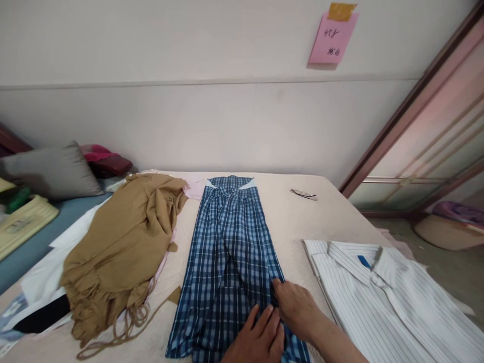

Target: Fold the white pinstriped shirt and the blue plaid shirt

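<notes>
A blue plaid garment [236,242] lies lengthwise on the bed, its sides straight and its top toward the wall. Small white patches show at both upper corners, and creases run down its middle. My left hand [260,335] rests flat on the lower part of the cloth, fingers stretched out. Just right of it, my right hand [297,307] has its fingers closed at the garment's right edge. To the right lies a white striped shirt [381,292], collar upward, partly cut off by the frame.
A brown garment [128,242] with trailing cords lies on other clothes at left. Behind are a grey pillow [53,171] and a yellow box-like item [26,222]. Eyeglasses [304,194] lie near the bed's [287,217] far edge. A pink note [333,38] hangs on the wall.
</notes>
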A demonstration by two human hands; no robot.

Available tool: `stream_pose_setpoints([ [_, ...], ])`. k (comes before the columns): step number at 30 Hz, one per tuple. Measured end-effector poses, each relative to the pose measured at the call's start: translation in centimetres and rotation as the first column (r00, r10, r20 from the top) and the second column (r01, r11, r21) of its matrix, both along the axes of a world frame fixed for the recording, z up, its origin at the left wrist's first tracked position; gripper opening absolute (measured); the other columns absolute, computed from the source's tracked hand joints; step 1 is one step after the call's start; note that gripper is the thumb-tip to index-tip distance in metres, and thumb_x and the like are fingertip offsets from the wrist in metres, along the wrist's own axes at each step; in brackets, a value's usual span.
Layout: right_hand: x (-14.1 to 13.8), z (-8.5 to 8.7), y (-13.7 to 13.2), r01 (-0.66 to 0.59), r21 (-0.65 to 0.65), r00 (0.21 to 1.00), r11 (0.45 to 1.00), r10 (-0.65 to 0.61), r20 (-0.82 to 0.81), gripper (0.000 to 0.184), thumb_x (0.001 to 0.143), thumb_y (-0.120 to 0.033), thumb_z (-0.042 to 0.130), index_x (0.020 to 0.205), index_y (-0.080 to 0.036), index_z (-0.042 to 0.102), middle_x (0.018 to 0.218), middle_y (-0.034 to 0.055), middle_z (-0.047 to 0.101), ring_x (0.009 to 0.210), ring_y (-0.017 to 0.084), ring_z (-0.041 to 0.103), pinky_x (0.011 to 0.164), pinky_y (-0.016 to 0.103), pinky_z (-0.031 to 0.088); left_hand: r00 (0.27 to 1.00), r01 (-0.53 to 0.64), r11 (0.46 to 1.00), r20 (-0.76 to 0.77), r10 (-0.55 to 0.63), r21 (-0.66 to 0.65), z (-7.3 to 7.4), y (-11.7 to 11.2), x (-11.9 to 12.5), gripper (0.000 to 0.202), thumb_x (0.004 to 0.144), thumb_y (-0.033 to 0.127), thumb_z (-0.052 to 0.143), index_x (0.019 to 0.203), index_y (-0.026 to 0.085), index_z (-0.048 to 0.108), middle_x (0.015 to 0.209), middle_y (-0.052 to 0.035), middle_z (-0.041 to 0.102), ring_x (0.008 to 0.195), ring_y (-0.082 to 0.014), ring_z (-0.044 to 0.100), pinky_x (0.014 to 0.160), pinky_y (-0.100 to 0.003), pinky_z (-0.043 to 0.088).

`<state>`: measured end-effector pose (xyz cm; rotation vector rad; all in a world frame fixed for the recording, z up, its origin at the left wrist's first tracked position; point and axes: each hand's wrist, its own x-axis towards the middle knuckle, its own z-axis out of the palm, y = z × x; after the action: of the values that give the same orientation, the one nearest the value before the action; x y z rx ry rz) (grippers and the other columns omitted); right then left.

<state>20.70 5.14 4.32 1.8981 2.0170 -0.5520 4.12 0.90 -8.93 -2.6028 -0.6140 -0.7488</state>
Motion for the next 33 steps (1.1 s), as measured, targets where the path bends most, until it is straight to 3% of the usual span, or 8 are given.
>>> stream_pose_setpoints([
  [5, -0.1, 0.3, 0.1, 0.022, -0.012, 1.000, 1.000, -0.022, 0.009, 0.033, 0.092, -0.012, 0.051, 0.123, -0.009, 0.063, 0.110, 0.0216, 0.072, 0.107, 0.034, 0.070, 0.084, 0.038, 0.051, 1.000, 0.005, 1.000, -0.020, -0.005, -0.024, 0.1, -0.1, -0.2, 0.036, 0.100, 0.031, 0.056, 0.132, 0.014, 0.058, 0.145, -0.0103, 0.057, 0.142, -0.0291, 0.044, 0.124, -0.051, 0.023],
  [15, 0.3, -0.6, 0.0, 0.011, 0.016, 1.000, 1.000, -0.010, -0.027, 0.033, 0.092, -0.013, 0.052, 0.122, -0.009, 0.064, 0.109, 0.0216, 0.072, 0.106, 0.034, 0.070, 0.085, 0.039, 0.050, 1.000, 0.005, 1.000, -0.020, -0.005, -0.029, 0.6, 0.0, -0.3, 0.037, 0.100, 0.030, 0.055, 0.133, 0.013, 0.057, 0.144, -0.0092, 0.057, 0.143, -0.0292, 0.042, 0.124, -0.051, 0.022],
  [26, 0.1, -0.3, 0.2, 0.012, 0.006, 1.000, 1.000, -0.012, -0.003, 0.032, 0.091, -0.010, 0.052, 0.121, -0.009, 0.064, 0.108, 0.0212, 0.073, 0.106, 0.035, 0.071, 0.085, 0.041, 0.052, 0.997, 0.000, 0.998, -0.072, -0.004, -0.058, 0.1, -0.2, -0.5, 0.040, 0.101, 0.033, 0.053, 0.137, 0.013, 0.055, 0.149, -0.0117, 0.052, 0.143, -0.0295, 0.042, 0.122, -0.051, 0.028],
  [33, 0.2, -0.7, 0.0, -0.001, 0.021, 1.000, 1.000, 0.001, -0.001, 0.032, 0.091, -0.010, 0.050, 0.120, -0.009, 0.064, 0.108, 0.0204, 0.072, 0.105, 0.035, 0.071, 0.084, 0.041, 0.052, 0.998, 0.009, 0.997, -0.062, -0.014, -0.073, 0.5, -0.1, -0.5, 0.039, 0.101, 0.033, 0.053, 0.135, 0.013, 0.056, 0.146, -0.0102, 0.055, 0.142, -0.0298, 0.043, 0.124, -0.051, 0.022],
])
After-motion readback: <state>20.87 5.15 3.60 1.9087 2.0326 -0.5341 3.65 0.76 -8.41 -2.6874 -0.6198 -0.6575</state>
